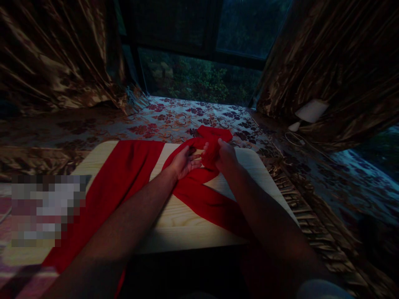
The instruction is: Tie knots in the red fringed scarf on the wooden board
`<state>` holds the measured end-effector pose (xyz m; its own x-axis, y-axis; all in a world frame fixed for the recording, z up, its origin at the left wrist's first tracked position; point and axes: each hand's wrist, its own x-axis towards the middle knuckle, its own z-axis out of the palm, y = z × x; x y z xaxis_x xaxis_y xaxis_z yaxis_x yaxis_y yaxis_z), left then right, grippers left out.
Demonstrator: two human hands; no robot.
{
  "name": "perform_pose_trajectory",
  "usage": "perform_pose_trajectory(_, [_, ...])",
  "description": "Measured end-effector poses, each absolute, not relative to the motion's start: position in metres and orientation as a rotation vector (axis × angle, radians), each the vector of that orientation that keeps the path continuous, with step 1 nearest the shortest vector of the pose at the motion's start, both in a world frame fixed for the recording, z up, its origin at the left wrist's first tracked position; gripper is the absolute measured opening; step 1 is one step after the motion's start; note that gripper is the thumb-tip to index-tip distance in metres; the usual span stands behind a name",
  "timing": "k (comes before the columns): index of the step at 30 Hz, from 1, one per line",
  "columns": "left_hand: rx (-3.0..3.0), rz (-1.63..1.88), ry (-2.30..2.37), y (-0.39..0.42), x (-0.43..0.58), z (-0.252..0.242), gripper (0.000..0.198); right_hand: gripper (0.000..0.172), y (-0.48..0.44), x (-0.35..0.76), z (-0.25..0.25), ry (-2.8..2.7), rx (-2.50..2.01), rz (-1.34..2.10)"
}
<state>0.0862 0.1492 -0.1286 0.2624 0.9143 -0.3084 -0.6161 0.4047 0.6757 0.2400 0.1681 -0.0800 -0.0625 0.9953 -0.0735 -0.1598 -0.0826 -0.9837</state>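
Observation:
A long red cloth strip (212, 203) loops across the pale wooden table, its far end bunched up. My right hand (225, 154) is closed around a bunched part of it above the table's far side. Just to the left, my left hand (186, 162) has its palm turned up and its fingers spread, close to the curved part of the loop. Whether its fingertips touch the fabric I cannot tell. Another wide red cloth strip (124, 178) lies flat along the left of the table and hangs over its near edge. Any link between the two strips is hidden.
The wooden table (174, 218) has rounded corners. Beyond it, a floral-covered window ledge (174, 114) runs beneath a dark window. A small white lamp (311, 111) with a cord stands at right. Shiny brown curtains (56, 54) hang on both sides. A blurred-out patch covers the left.

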Motion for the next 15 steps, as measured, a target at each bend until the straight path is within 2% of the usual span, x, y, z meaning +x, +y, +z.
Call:
perform_pose_trajectory(2, [0.483, 1.079, 0.774, 0.150, 0.085, -0.129, 0.051, 0.033, 0.166, 0.262, -0.066, -1.127, -1.102, 1.495])
perform_pose_trajectory(5, [0.533, 1.031, 0.835, 0.151, 0.087, -0.128, 0.049, 0.033, 0.158, 0.308, -0.054, -1.509, -1.188, 1.523])
perform_pose_trajectory(7, [0.705, 0.986, 0.968, 0.148, 0.089, -0.125, 0.040, 0.040, 0.152, 0.338, -0.053, -1.757, -1.363, 1.375])
perform_pose_trajectory(11, [1.518, 1.045, 1.485, 0.134, 0.085, -0.114, 0.026, 0.030, 0.144, 0.372, -0.064, -2.326, -1.772, 0.975])
perform_pose_trajectory(13, [1.912, 1.028, 1.729, 0.126, 0.077, -0.109, 0.035, 0.034, 0.141, 0.370, -0.070, -2.498, -1.848, 0.748])
perform_pose_trajectory(15, [2.090, 0.845, 1.884, 0.122, 0.069, -0.107, 0.050, 0.044, 0.140, 0.354, -0.074, -2.502, -1.757, 0.515])
